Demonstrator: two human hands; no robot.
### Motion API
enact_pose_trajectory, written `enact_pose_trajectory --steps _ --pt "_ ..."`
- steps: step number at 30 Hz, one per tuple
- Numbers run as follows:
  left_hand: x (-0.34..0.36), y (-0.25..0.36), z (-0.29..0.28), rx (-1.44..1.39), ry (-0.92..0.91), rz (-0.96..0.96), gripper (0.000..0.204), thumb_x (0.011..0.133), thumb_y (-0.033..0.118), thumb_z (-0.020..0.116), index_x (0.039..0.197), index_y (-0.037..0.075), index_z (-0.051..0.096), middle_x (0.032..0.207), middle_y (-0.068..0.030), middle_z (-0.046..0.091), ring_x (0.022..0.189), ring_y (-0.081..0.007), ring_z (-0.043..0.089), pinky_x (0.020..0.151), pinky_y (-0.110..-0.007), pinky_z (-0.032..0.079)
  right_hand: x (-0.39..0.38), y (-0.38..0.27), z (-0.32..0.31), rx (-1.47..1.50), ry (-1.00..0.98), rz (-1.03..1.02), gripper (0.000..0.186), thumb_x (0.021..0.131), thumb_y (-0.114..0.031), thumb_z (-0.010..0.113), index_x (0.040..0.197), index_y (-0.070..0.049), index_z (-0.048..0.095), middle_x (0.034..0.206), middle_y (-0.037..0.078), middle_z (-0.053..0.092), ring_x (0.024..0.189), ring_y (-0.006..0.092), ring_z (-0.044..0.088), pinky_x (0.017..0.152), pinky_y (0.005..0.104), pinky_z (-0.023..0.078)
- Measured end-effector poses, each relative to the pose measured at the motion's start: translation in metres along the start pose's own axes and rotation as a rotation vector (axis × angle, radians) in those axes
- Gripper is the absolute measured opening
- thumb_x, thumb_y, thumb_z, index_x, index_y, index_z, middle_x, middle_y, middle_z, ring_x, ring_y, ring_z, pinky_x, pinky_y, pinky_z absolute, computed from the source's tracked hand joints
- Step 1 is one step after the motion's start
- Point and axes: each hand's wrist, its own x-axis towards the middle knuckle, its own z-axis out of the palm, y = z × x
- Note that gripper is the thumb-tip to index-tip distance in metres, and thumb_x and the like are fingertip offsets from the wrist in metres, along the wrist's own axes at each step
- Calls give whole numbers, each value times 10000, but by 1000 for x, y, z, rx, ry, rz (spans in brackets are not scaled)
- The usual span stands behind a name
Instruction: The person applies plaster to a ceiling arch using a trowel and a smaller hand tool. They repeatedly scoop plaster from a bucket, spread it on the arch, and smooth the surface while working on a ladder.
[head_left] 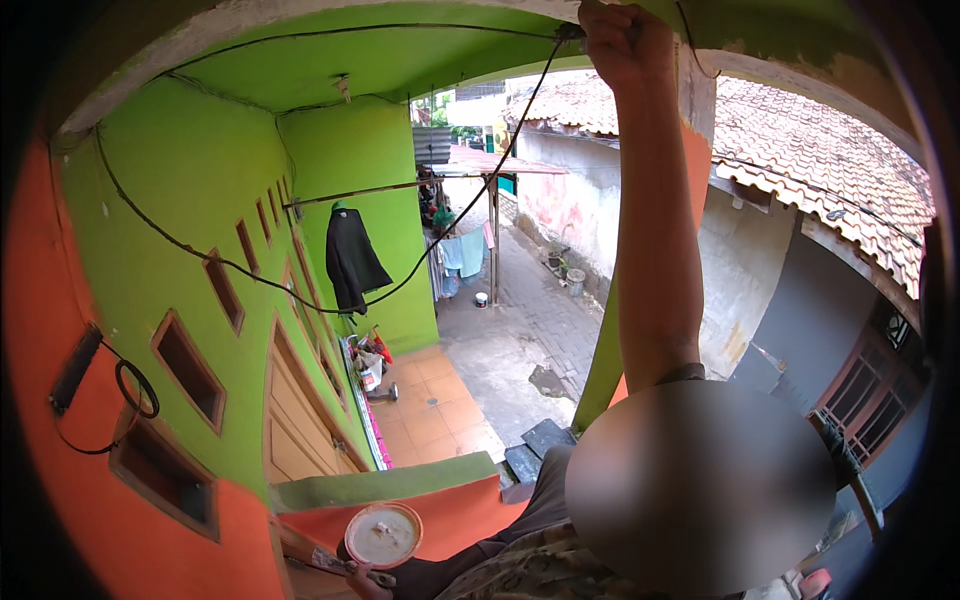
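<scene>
My right arm stretches straight up. Its hand (628,45) is closed in a fist at the underside of the pale beam (545,8), beside a dark knob where a black cable (497,165) ends. What the fist holds, if anything, I cannot make out. Low on the left, my left hand (368,583) is closed round a flat tool (328,561) with a whitish smear; its exact kind is unclear. Right by this hand is an orange-rimmed tub (383,534) of whitish paste or paint. A blurred patch covers my upper right arm.
The cable sags across the porch from the green wall (190,180). A low green-topped wall (390,482) stands beyond the tub. A dark jacket (352,258) hangs farther off, above orange floor tiles (425,395). Tiled roofs (820,150) and a paved lane (520,280) lie outside.
</scene>
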Motion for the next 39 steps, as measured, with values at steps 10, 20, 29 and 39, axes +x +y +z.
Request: enact_pose_trajectory --steps 10,20,29,39 --pt "3 -7 3 310 -149 346 273 674 -25 603 757 132 395 717 55 356 631 -50 376 577 -189 324 -280 139 12 -596 470 132 399 944 -118 369 1315 29 372 839 115 505 402 47 263 304 165 204" --pt "-19 9 33 309 -263 386 288 744 -95 600 840 103 414 784 56 382 662 -11 389 596 -167 361 -399 297 14 -1066 -2 1449 355 840 -153 562 1179 -48 580 773 63 659 611 149 587 568 272 452" --pt "-35 5 40 469 -178 499 258 746 -75 604 847 73 418 745 47 394 628 -13 387 547 -175 375 -384 362 22 -1346 -354 1388 341 798 -151 508 1115 -69 603 843 153 660 800 355 620 723 403 476" --pt "-32 -17 41 243 -110 401 255 747 -86 590 848 80 424 700 51 409 554 -7 379 497 -170 364 -400 371 38 -1470 -523 1303 351 782 -153 564 1115 -54 619 731 178 636 678 300 639 646 384 480"
